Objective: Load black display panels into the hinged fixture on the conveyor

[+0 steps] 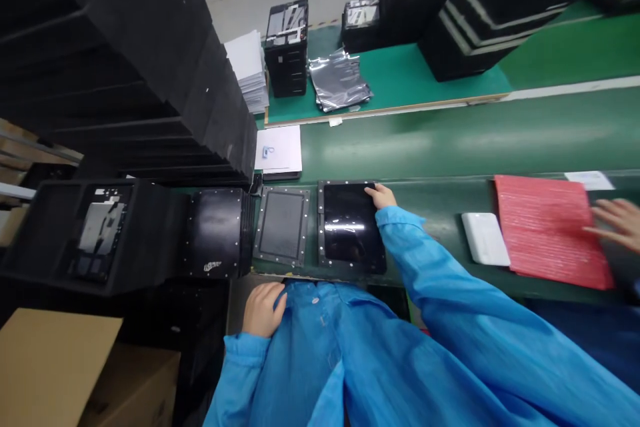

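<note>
A glossy black screen panel (350, 220) lies in a dark frame with pale studs along its edge. My right hand (383, 197) grips the panel's upper right edge, a fingertip showing on its surface. Beside it on the left is a flat grey plate with a dark border (283, 223), which neither hand touches. My left hand (264, 310) rests low near the front edge of the bench, thumb apart from the fingers, with nothing visible in it. Further left stands a stack of black studded plates (215, 230).
Tall black foam trays (150, 80) rise at the left, near a foam box holding a device (103, 227). White sheets (283, 147) and silvery bags (337, 80) lie behind. To the right are a white box (485, 239), red bubble wrap (550, 230) and another person's hand (620, 220).
</note>
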### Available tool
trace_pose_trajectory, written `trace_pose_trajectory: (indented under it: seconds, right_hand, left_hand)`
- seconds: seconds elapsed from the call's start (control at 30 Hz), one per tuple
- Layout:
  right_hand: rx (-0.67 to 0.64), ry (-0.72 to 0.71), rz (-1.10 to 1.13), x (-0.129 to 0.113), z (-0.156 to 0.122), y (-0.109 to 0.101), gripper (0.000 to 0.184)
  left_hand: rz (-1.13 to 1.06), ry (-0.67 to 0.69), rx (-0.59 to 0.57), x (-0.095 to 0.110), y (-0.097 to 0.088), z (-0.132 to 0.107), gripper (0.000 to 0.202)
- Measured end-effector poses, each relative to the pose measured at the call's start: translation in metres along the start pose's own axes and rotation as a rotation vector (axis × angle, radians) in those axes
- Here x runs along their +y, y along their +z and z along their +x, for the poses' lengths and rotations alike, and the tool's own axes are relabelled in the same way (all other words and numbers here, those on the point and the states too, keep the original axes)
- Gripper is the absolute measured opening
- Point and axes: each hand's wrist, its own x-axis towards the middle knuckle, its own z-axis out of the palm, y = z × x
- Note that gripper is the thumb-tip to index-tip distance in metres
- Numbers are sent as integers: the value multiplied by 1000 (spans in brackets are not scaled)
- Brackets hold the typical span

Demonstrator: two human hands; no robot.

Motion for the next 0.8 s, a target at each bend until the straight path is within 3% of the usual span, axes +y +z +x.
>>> trace_pose_trajectory:
  seconds: [0.13, 0.27, 0.33, 0.4, 0.47, 0.57, 0.7, 0.8]
  right_hand:
    - [57, -15, -192, -9, -13, -3, 31]
    - [49, -155, -468, 2, -45, -11, 44]
    - [24, -99, -365, 19, -71, -15, 51]
    - [36, 49, -218, 43, -105, -17, 55]
    - [69, 189, -129, 66, -140, -16, 54]
    - [102, 275, -71, 93, -177, -13, 58]
    - [68, 243, 102, 116, -186, -12, 72]
    - [8, 177, 199, 131, -185, -15, 76]
  left_hand:
    - [-4, -8, -41, -17, 0, -2, 28]
    - [-100, 19, -119, -23, 9, 19, 31]
    - [-161, 38, -199, -17, 22, 41, 37]
    - [-207, 30, -299, -6, 42, 69, 47]
    - [-224, -25, -420, 9, 67, 97, 60]
    - [-194, -126, -553, 27, 103, 126, 74]
    - [-227, -237, -537, 30, 139, 129, 71]
    - [-256, -335, -462, 29, 152, 114, 67]
